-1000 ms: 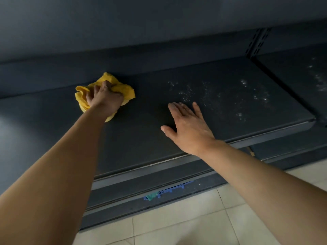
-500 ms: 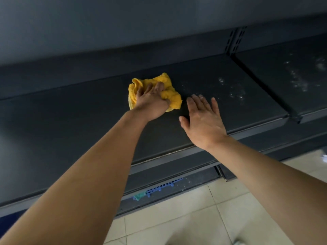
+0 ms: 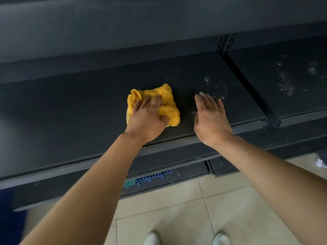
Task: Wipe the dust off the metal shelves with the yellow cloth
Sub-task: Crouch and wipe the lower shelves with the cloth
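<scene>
Left hand (image 3: 147, 119) is pressed flat on the yellow cloth (image 3: 166, 103) at the middle of the frame, fingers spread over the bunched fabric on the dark metal shelf (image 3: 70, 106). Right hand (image 3: 210, 117) lies just to the right of it, open and flat, holding nothing, apart from the cloth. White dust specks (image 3: 217, 89) sit beyond its fingertips, with more on the neighbouring shelf (image 3: 286, 82) at upper right.

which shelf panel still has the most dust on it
The right-hand shelf panel, beyond the divider: white specks are thicker there than on the panel under the yellow cloth.
</scene>
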Demonstrator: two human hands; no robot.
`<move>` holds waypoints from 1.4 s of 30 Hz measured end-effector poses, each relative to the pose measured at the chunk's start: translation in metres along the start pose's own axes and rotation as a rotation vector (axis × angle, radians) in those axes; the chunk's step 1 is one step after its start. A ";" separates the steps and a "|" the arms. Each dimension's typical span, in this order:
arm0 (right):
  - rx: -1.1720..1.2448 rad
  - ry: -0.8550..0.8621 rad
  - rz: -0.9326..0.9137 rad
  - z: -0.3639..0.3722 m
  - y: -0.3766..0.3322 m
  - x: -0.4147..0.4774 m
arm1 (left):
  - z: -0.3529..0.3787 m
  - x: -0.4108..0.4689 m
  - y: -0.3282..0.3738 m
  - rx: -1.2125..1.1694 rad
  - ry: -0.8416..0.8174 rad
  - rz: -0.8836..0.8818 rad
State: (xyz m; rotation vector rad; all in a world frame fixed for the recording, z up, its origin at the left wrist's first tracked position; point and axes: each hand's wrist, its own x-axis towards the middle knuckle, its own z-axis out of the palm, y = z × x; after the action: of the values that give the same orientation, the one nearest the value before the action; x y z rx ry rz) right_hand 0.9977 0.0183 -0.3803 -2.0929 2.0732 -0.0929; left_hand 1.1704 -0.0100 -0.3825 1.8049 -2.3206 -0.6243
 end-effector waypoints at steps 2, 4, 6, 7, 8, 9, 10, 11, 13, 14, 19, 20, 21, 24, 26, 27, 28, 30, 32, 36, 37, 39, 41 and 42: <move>0.016 -0.013 -0.019 0.000 0.009 -0.002 | 0.000 -0.009 -0.002 0.014 0.030 -0.063; 0.018 -0.032 -0.035 0.000 0.019 -0.003 | 0.001 -0.013 0.002 0.033 0.006 -0.106; 0.008 -0.047 -0.046 0.000 0.029 -0.004 | 0.001 -0.014 0.012 0.049 -0.042 -0.134; 0.003 -0.048 -0.050 -0.001 0.033 -0.005 | 0.002 -0.014 0.018 0.057 -0.063 -0.140; 0.000 -0.045 -0.051 -0.001 0.038 -0.006 | 0.004 -0.014 0.026 0.063 -0.079 -0.136; 0.001 -0.042 -0.047 -0.002 0.043 -0.007 | 0.007 -0.015 0.036 0.070 -0.093 -0.124; 0.006 -0.035 -0.041 -0.003 0.049 -0.009 | 0.012 -0.015 0.048 0.076 -0.104 -0.108; 0.011 -0.026 -0.032 -0.004 0.055 -0.011 | 0.018 -0.015 0.060 0.083 -0.111 -0.088; 0.017 -0.013 -0.011 -0.007 0.067 -0.014 | 0.032 -0.011 0.086 0.086 -0.119 -0.047; 0.020 -0.012 0.000 -0.009 0.073 -0.015 | 0.039 -0.007 0.099 0.079 -0.122 -0.024; 0.019 -0.005 0.068 -0.017 0.100 -0.017 | 0.057 0.011 0.132 0.050 -0.103 0.056; 0.018 -0.008 0.071 -0.017 0.102 -0.018 | 0.057 0.012 0.131 0.054 -0.091 0.061; 0.015 -0.014 0.067 -0.018 0.103 -0.018 | 0.056 0.012 0.127 0.056 -0.079 0.066; 0.006 -0.019 0.037 -0.015 0.102 -0.018 | 0.046 0.008 0.106 0.053 -0.050 0.026; 0.008 -0.005 0.022 -0.013 0.100 -0.017 | 0.033 0.005 0.084 0.049 -0.033 -0.066; 0.006 -0.005 0.016 -0.012 0.099 -0.015 | 0.027 0.005 0.073 0.052 -0.019 -0.112; -0.002 -0.013 0.008 -0.011 0.097 -0.013 | 0.020 0.005 0.062 0.059 -0.005 -0.155; -0.022 -0.034 -0.016 -0.008 0.096 -0.010 | 0.012 0.007 0.048 0.065 0.014 -0.228; -0.026 -0.056 -0.042 -0.005 0.097 -0.006 | 0.008 0.011 0.047 0.050 0.007 -0.278; 0.045 -0.086 -0.060 -0.005 0.103 -0.002 | 0.006 0.032 0.060 0.002 -0.012 -0.302; 0.060 -0.080 -0.064 -0.007 0.105 -0.001 | 0.005 0.039 0.064 -0.017 -0.021 -0.303; 0.083 -0.064 -0.075 -0.009 0.109 0.000 | 0.007 0.051 0.073 -0.028 -0.037 -0.279; 0.110 -0.057 -0.087 -0.011 0.112 -0.001 | 0.009 0.061 0.087 -0.032 -0.055 -0.231; 0.128 -0.053 -0.086 -0.011 0.114 -0.003 | 0.012 0.064 0.096 -0.041 -0.065 -0.208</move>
State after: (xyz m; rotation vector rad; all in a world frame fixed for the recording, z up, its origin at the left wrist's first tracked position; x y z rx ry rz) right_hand 0.8836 0.0196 -0.3895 -2.0841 1.8940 -0.1756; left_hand 1.0631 -0.0494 -0.3637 2.0524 -2.1583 -0.7644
